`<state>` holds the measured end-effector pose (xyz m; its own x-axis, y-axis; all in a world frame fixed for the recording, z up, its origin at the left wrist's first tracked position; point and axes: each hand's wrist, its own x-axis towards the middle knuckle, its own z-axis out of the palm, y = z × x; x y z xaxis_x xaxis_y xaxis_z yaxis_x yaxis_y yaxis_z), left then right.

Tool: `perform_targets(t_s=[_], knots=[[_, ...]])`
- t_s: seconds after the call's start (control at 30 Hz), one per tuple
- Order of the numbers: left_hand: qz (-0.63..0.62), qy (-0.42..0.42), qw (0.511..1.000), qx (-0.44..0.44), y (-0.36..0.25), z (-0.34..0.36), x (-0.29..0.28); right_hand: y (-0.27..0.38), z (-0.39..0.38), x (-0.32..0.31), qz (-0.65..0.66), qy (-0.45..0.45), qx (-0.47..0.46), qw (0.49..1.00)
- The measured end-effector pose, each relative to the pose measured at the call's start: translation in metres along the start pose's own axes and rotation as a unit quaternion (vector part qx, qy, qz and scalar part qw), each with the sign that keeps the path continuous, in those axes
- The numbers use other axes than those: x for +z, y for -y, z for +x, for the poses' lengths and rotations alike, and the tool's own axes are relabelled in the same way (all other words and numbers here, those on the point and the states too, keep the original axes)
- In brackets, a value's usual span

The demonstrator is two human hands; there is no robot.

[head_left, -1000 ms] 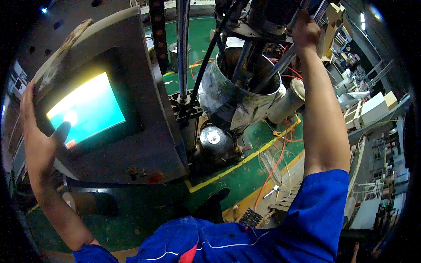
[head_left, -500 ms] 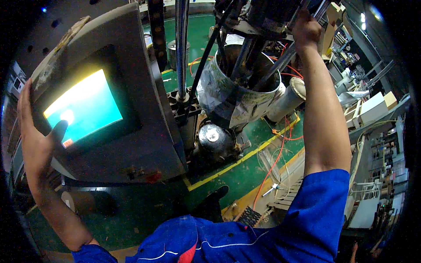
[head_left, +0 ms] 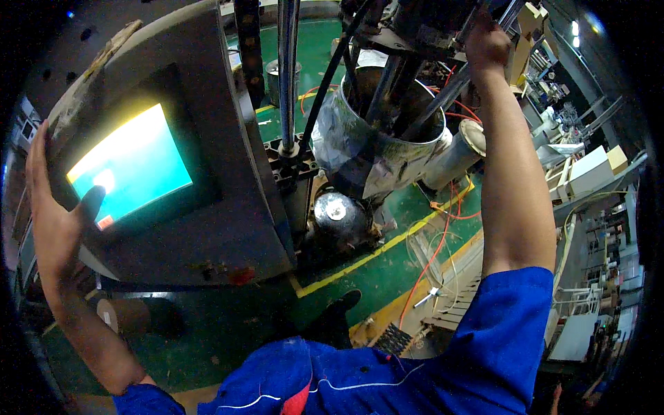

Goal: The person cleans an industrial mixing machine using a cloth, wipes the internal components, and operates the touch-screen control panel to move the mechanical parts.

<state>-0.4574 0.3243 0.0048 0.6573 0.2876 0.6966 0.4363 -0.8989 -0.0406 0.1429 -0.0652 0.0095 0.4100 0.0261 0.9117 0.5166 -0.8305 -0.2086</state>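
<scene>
Hold the stiff-looking box by its edge left of the screen, where left hand rests splayed; right hand closure is unclear.

Lighting was dim and grainy; the screen glared white toward its top, small lamps shone upper right, and edges curved.

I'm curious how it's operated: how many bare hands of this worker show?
2: left hand, at a glowing rectangular teal screen; right hand, at dark metal machinery, fingers partly hidden.
</scene>
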Motion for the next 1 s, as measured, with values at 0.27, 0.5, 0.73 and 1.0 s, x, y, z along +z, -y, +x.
perform_targets(t_s=[0.27, 0.5, 0.73, 1.0], knots=[[0.011, 0.03, 0.999, 0.008, 0.019, 0.001, 0.0, -0.003, 0.008, 0.004, -0.067, -0.052, -0.025, 0.996], [-0.051, 0.047, 0.997, -0.022, 0.02, -0.001, 0.002, -0.013, 0.008, 0.011, -0.11, -0.082, -0.044, 0.99], [-0.096, 0.061, 0.993, -0.041, 0.022, -0.002, 0.004, -0.014, 0.011, 0.014, -0.089, -0.115, -0.043, 0.988], [-0.052, 0.045, 0.997, -0.018, 0.024, 0.0, 0.003, 0.003, 0.003, -0.008, -0.177, -0.122, -0.07, 0.974]])
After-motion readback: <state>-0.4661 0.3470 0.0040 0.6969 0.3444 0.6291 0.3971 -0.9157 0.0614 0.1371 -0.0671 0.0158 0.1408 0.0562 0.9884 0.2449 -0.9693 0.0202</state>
